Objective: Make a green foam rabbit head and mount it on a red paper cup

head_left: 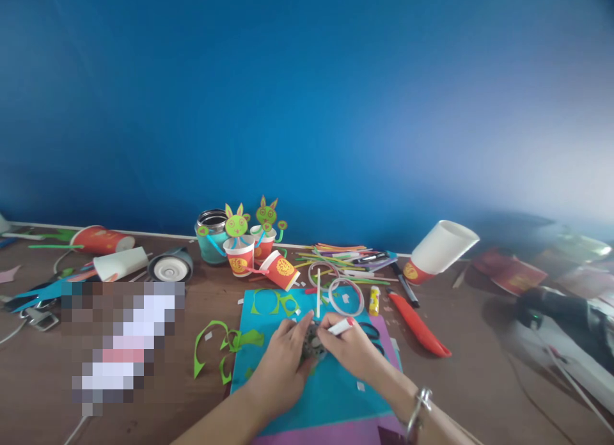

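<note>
Between the fingers of my right hand (pixel 343 346) is a white marker (pixel 340 327) with a red end, slanted over the work. My left hand (pixel 283 362) grips the edge of a small grey, roundish piece with light markings (pixel 314 341); the fingers partly cover it, so its exact kind is unclear. Both hands rest above a blue sheet (pixel 288 419) that lies on a purple one (pixel 326 433). Dark scissor handles (pixel 377 338) show just right of my right hand. Green paper offcuts (pixel 211 336) lie left of my left hand.
Behind the sheet stand paper cups with green animal faces (pixel 236 225) and a teal flask (pixel 210 240). Tape rings (pixel 346 296), a yellow glue stick (pixel 374 301), a bundle of pipe cleaners (pixel 336 256), an orange-red pouch (pixel 417 323) and stacked white cups (pixel 444 250) lie around.
</note>
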The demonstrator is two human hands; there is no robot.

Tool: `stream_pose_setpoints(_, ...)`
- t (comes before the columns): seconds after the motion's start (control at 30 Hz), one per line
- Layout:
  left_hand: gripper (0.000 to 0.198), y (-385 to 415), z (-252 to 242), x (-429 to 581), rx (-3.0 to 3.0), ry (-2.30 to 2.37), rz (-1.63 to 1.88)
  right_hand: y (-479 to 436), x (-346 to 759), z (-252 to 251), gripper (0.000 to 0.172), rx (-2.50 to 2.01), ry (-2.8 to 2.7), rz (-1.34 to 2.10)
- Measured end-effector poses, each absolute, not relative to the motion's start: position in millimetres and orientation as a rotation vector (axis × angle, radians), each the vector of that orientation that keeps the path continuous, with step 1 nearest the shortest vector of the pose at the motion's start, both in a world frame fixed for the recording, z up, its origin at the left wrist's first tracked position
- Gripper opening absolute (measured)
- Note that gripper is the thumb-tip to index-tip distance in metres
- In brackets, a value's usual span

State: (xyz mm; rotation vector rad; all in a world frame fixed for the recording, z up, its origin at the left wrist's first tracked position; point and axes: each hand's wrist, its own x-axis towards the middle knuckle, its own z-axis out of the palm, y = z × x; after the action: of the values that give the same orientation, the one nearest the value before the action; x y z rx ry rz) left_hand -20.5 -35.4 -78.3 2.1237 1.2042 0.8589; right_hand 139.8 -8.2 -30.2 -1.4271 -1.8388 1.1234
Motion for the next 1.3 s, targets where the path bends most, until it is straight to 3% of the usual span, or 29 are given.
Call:
stream_pose_setpoints(0.23,0.073,-36,-72,-18,2.089,1.284,0.830,19,135,-6,0.018,-1.424,-2.145,1.153)
stream_pose_setpoints(0.43,0.082,-36,-77,-18,2.138,1.261,0.919,19,121,6,0.023,-1.556,-2.377,0.848)
stream_pose_setpoints(0.57,0.071,-36,-75,-19,2.137,1.265,0.902,11,110,8,0.019,-1.503,-2.520,0.522)
stream_pose_setpoints(0.83,0.084,-34,-85,-19,2.313,1.152,1.040,-12,112,12,0.019,-1.442,-2.663,0.404)
stream_pose_setpoints(1.1,0.095,-37,-80,-18,2.188,1.196,0.966,-22,136,11,0.018,-1.266,-2.502,0.650)
stream_pose_setpoints(1.3,0.090,-36,-79,-18,2.088,1.206,0.890,-13,143,-5,0.011,-1.228,-2.332,0.903)
